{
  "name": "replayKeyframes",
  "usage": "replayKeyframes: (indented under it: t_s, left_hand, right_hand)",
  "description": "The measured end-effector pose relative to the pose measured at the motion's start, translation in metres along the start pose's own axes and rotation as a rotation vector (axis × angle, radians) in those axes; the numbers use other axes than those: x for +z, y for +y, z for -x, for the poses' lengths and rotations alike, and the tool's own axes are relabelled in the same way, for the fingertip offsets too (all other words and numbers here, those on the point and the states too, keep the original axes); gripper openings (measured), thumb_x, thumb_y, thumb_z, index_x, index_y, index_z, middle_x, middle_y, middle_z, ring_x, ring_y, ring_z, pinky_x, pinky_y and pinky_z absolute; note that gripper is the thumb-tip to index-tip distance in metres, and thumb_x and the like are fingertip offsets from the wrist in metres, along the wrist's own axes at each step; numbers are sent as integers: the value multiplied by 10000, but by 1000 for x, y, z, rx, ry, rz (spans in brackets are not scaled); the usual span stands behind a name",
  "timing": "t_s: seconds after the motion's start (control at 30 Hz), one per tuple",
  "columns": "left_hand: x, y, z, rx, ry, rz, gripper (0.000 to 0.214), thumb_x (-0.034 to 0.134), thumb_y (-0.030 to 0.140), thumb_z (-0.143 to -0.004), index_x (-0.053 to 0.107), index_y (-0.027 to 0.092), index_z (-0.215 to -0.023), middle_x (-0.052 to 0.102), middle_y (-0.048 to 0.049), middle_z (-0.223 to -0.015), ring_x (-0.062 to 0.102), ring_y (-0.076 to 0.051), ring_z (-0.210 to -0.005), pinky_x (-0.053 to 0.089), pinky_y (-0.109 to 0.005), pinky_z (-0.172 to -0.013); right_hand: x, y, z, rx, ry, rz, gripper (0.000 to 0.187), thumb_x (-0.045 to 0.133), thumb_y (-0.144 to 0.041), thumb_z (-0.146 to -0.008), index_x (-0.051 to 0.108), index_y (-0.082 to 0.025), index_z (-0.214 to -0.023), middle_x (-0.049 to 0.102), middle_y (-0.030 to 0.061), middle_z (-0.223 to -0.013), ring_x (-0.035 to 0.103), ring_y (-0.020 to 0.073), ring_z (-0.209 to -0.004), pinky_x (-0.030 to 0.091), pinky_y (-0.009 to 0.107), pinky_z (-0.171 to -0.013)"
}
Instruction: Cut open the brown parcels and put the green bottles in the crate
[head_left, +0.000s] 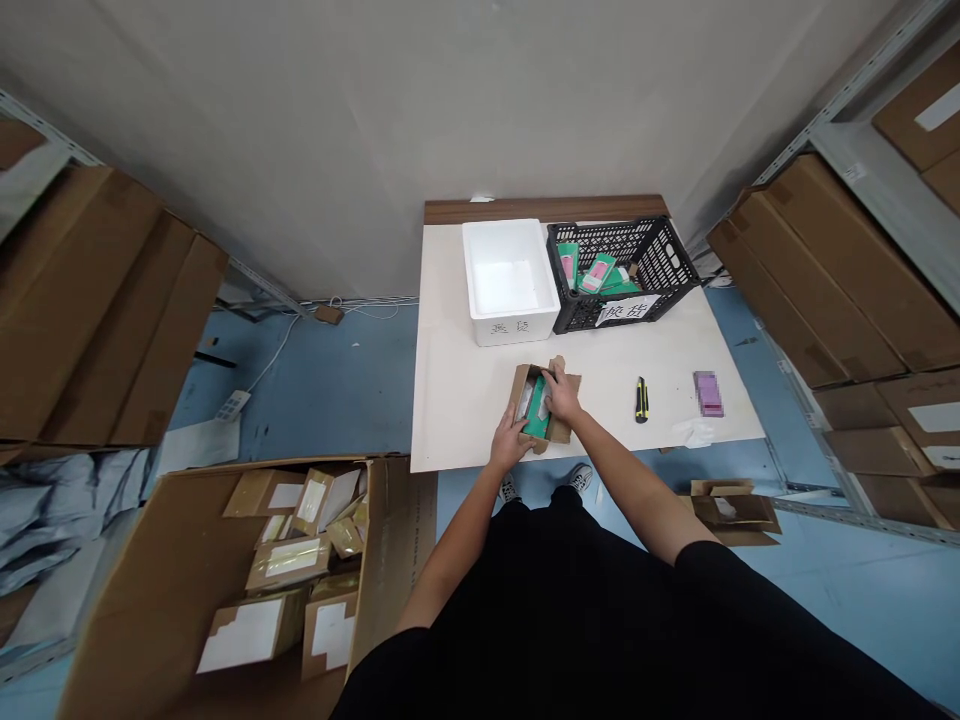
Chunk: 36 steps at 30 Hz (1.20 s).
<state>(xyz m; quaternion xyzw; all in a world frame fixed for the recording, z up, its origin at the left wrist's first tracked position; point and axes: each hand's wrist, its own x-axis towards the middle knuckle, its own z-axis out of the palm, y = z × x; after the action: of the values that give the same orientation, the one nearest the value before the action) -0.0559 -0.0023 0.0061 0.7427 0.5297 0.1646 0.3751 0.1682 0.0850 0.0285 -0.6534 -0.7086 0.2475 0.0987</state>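
A small open cardboard box (520,385) lies near the front edge of the table, its flaps spread. Inside it are a green package (537,408) and some clear wrapping. My left hand (509,440) grips the left side of the cardboard box, thumb along the rim. Reaching in from the right, my right hand (561,395) has its fingers closed on the upper right part of the green package. The undersides of both hands are hidden.
Behind the box stand a white bin (514,328) and a black crate (585,318) holding green-and-pink packages. To the right lie a yellow-black box cutter (642,400) and a purple pack (708,394). A large carton (390,520) of parcels stands left; an opened box (735,512) is on the floor.
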Motion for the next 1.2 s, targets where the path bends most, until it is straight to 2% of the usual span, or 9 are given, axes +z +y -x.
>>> replayKeyframes:
  t_s: [0.07, 0.17, 0.27, 0.37, 0.47, 0.57, 0.83, 1.07, 1.2]
  left_hand:
    - [1, -1, 0, -20, 4, -1, 605, 879, 358, -815, 707, 232, -1382, 181, -88, -1816, 221, -318, -1667, 320, -513, -1339]
    - [3, -3, 3, -62, 29, -3, 554, 896, 380, -814, 736, 228, -1322, 190, -93, -1814, 237, -345, -1660, 320, -518, -1338]
    - [4, -4, 6, -102, 48, -20, 432, 905, 370, -813, 778, 232, -1203, 214, -78, -1808, 229, -376, -1659, 294, -556, -1345]
    - [3, -5, 9, -131, 69, -17, 343, 900, 341, -826, 782, 211, -1120, 231, -89, -1802, 224, -392, -1657, 297, -561, -1344]
    - [0, -6, 8, -131, 50, 28, 226, 855, 305, -878, 765, 172, -1037, 242, -115, -1797, 216, -397, -1657, 303, -543, -1343]
    - [-9, -10, 2, -114, 20, 64, 150, 817, 259, -897, 759, 178, -1009, 267, -97, -1792, 247, -375, -1651, 311, -530, -1342]
    - [-46, -39, -28, -95, -44, 81, 251, 873, 276, -796, 795, 226, -1030, 233, -23, -1805, 161, -362, -1676, 281, -610, -1345]
    - [-66, -52, -43, -149, -65, 88, 189, 823, 247, -823, 806, 212, -1008, 269, -23, -1794, 178, -389, -1669, 323, -602, -1323]
    - [-75, -54, -52, -147, -62, 81, 221, 803, 236, -806, 821, 228, -1027, 320, -12, -1772, 155, -384, -1675, 303, -604, -1334]
  right_hand:
    - [4, -9, 6, -44, 33, 62, 756, 574, -123, -887, 466, -180, -1633, 391, 173, -1690, 325, 359, -1577, 327, 546, -1292]
    - [12, -22, 16, -214, -162, 188, 592, 594, -121, -905, 621, -157, -1495, 545, 190, -1522, 467, 348, -1436, 416, 493, -1224]
    - [17, -29, 18, -380, -403, 292, 579, 720, -155, -847, 678, -170, -1424, 569, 197, -1480, 448, 365, -1446, 460, 481, -1157]
    - [20, -31, 14, -428, -505, 388, 710, 814, -188, -780, 644, -195, -1470, 513, 223, -1555, 374, 419, -1507, 442, 528, -1143]
    - [24, -32, 10, -485, -505, 434, 746, 815, -192, -787, 607, -200, -1503, 488, 226, -1595, 360, 430, -1524, 374, 566, -1181]
    - [30, -37, 8, -538, -470, 452, 610, 743, -207, -866, 625, -184, -1464, 503, 220, -1595, 379, 415, -1509, 313, 580, -1212]
    - [36, -55, -5, -421, -329, 422, 645, 715, -277, -905, 563, -153, -1519, 519, 253, -1562, 389, 445, -1481, 277, 615, -1214]
    - [38, -61, -38, -377, -453, 393, 804, 857, -300, -772, 587, -224, -1526, 557, 217, -1551, 429, 460, -1470, 353, 609, -1179]
    - [48, -71, -50, -364, -477, 427, 688, 784, -267, -836, 618, -212, -1502, 556, 226, -1560, 436, 475, -1468, 284, 698, -1198]
